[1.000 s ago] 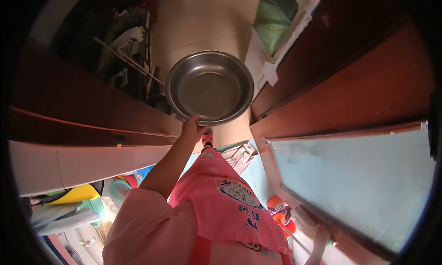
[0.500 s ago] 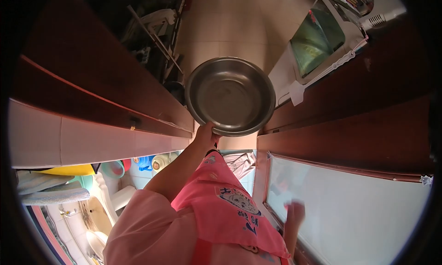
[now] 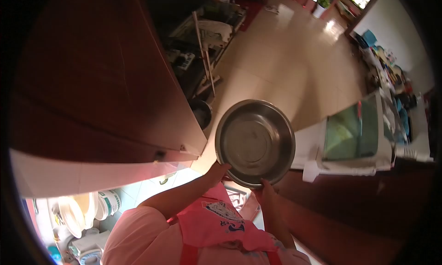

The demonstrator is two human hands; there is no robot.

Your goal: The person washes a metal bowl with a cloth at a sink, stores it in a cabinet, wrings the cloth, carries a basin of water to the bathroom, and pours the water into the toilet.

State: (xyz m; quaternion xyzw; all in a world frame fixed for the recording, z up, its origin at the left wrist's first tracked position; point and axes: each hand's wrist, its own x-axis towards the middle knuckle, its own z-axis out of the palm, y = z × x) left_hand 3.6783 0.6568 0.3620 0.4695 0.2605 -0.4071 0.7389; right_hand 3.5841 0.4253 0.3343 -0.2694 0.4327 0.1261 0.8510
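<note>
A round metal basin (image 3: 250, 144) is held out in front of me, its hollow facing up with nothing visible inside. My left hand (image 3: 223, 171) grips its near-left rim, thumb over the edge and the other fingers hidden beneath. At the near-right rim, my right hand (image 3: 265, 190) is also closed on the basin, with its thumb on top. Below both hands is the pink apron (image 3: 216, 214) I wear.
To the left stands a dark reddish-brown door (image 3: 106, 80). A black bucket-like container (image 3: 201, 114) sits beside its edge. On the right is a white appliance (image 3: 306, 147) with a greenish see-through lid. Pale floor tiles (image 3: 271, 71) stretch ahead, with cluttered items (image 3: 391, 71) along the right wall.
My right hand has come up from the lower right and taken hold of the basin's rim. My view has turned and shows more of the room ahead. The left hand keeps its grip.
</note>
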